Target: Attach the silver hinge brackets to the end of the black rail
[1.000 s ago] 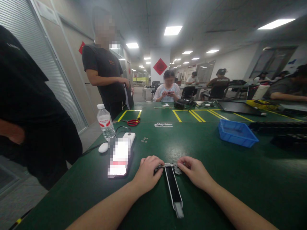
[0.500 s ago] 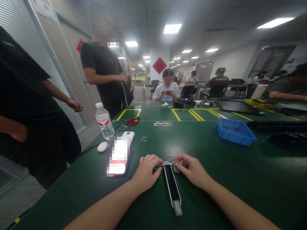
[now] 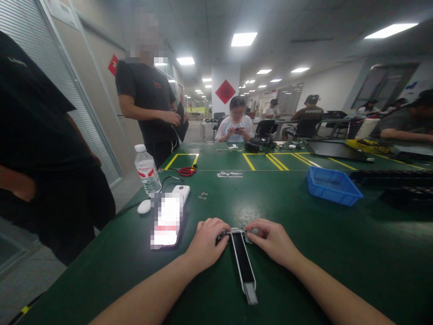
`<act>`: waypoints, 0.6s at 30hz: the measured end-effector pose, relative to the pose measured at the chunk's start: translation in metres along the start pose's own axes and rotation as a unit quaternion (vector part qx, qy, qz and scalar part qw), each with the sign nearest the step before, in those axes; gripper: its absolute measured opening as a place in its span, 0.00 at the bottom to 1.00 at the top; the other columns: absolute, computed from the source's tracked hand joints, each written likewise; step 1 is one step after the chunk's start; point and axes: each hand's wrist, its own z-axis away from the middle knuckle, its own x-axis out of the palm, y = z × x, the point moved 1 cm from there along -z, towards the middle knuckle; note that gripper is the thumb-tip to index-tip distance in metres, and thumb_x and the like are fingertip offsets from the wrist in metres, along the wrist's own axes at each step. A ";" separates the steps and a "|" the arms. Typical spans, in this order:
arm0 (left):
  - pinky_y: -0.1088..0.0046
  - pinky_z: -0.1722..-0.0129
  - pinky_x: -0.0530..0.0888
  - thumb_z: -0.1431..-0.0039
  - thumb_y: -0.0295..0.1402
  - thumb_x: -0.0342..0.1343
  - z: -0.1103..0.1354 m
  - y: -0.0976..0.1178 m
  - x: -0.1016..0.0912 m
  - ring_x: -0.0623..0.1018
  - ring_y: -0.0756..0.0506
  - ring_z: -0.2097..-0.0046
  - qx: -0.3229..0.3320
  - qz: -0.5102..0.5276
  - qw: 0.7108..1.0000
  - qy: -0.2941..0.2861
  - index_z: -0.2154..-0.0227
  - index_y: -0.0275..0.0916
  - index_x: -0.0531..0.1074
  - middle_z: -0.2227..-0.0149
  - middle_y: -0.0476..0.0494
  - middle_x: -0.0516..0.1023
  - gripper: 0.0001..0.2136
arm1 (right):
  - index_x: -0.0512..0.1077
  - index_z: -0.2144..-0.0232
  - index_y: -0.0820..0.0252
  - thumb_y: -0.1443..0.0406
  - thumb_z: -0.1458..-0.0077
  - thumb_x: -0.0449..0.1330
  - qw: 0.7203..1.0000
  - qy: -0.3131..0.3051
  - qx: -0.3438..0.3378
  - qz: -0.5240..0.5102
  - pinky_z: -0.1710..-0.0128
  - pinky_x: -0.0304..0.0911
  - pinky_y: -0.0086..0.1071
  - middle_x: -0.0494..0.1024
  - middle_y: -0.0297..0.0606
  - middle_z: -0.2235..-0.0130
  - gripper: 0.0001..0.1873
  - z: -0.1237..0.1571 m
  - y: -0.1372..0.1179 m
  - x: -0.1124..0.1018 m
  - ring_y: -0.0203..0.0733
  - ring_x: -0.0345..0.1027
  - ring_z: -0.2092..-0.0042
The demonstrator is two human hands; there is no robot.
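Observation:
A long, narrow black piece with a white rim (image 3: 244,262) lies on the green table, its near end ending in a grey tab (image 3: 251,294). Across its far end runs a small silver metal fitting (image 3: 237,230). At the left side of that end, my left hand (image 3: 208,241) is closed on a dark metal part, mostly covered by the fingers. My right hand (image 3: 272,239) pinches the fitting's right end between thumb and forefinger. A grey metal piece (image 3: 248,240) shows partly below the right fingertips.
Left of my hands lie a lit phone (image 3: 167,221), a white device (image 3: 181,194), a white mouse-shaped object (image 3: 144,206) and a water bottle (image 3: 148,171). Farther off are small metal rings (image 3: 203,196), red-handled scissors (image 3: 187,171), and a blue bin (image 3: 334,186). People stand at the left edge.
My right fingertips have closed in on the fitting's right end. My left hand and the long piece stay put. The person at far left has drawn an arm back.

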 end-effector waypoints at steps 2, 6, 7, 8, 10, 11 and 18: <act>0.63 0.54 0.64 0.42 0.26 0.52 0.000 0.001 -0.001 0.71 0.43 0.54 -0.002 -0.001 1.000 -0.002 0.61 0.42 0.72 0.58 0.48 0.75 0.08 | 0.78 0.67 0.57 0.65 0.48 0.59 1.000 0.001 0.004 0.004 0.74 0.58 0.29 0.75 0.35 0.72 0.08 0.000 0.001 0.000 0.35 0.61 0.75; 0.63 0.54 0.63 0.42 0.25 0.53 0.001 0.001 -0.002 0.71 0.43 0.53 -0.004 -0.006 1.000 -0.007 0.61 0.42 0.72 0.58 0.48 0.75 0.08 | 0.78 0.66 0.57 0.65 0.48 0.59 1.000 0.003 -0.001 0.003 0.74 0.58 0.29 0.77 0.36 0.68 0.08 0.000 0.003 0.001 0.34 0.61 0.75; 0.63 0.54 0.63 0.42 0.25 0.53 0.001 0.001 -0.002 0.71 0.44 0.54 -0.004 -0.008 1.000 -0.008 0.61 0.42 0.72 0.58 0.48 0.75 0.08 | 0.78 0.66 0.58 0.65 0.48 0.59 1.000 0.003 -0.004 0.003 0.74 0.58 0.29 0.77 0.37 0.67 0.08 0.000 0.003 0.001 0.34 0.61 0.75; 0.64 0.54 0.63 0.42 0.25 0.53 0.001 0.001 -0.002 0.71 0.44 0.54 -0.004 -0.009 1.000 -0.008 0.61 0.42 0.72 0.58 0.49 0.75 0.08 | 0.78 0.67 0.58 0.66 0.48 0.59 1.000 0.003 -0.006 0.002 0.74 0.58 0.29 0.77 0.37 0.67 0.08 0.000 0.002 0.001 0.34 0.61 0.75; 0.63 0.54 0.63 0.42 0.25 0.53 0.001 0.001 -0.001 0.71 0.44 0.54 -0.003 -0.008 1.000 -0.005 0.61 0.42 0.72 0.59 0.49 0.75 0.08 | 0.77 0.67 0.58 0.66 0.48 0.58 1.000 0.001 -0.011 0.001 0.74 0.58 0.29 0.77 0.37 0.67 0.08 0.000 0.002 0.002 0.34 0.61 0.75; 0.63 0.54 0.63 0.42 0.25 0.53 0.001 0.001 -0.001 0.71 0.43 0.54 -0.002 -0.007 1.000 -0.004 0.61 0.42 0.72 0.59 0.48 0.75 0.08 | 0.77 0.67 0.58 0.66 0.48 0.58 1.000 0.002 -0.014 0.001 0.74 0.59 0.29 0.77 0.37 0.67 0.08 0.000 0.001 0.002 0.34 0.61 0.75; 0.63 0.54 0.63 0.42 0.26 0.52 0.001 0.000 -0.001 0.71 0.43 0.53 -0.003 -0.008 1.000 -0.009 0.61 0.42 0.71 0.58 0.48 0.75 0.08 | 0.76 0.63 0.58 0.64 0.48 0.58 1.000 0.016 -0.006 0.010 0.73 0.60 0.30 0.74 0.35 0.72 0.10 0.001 0.001 0.003 0.36 0.61 0.75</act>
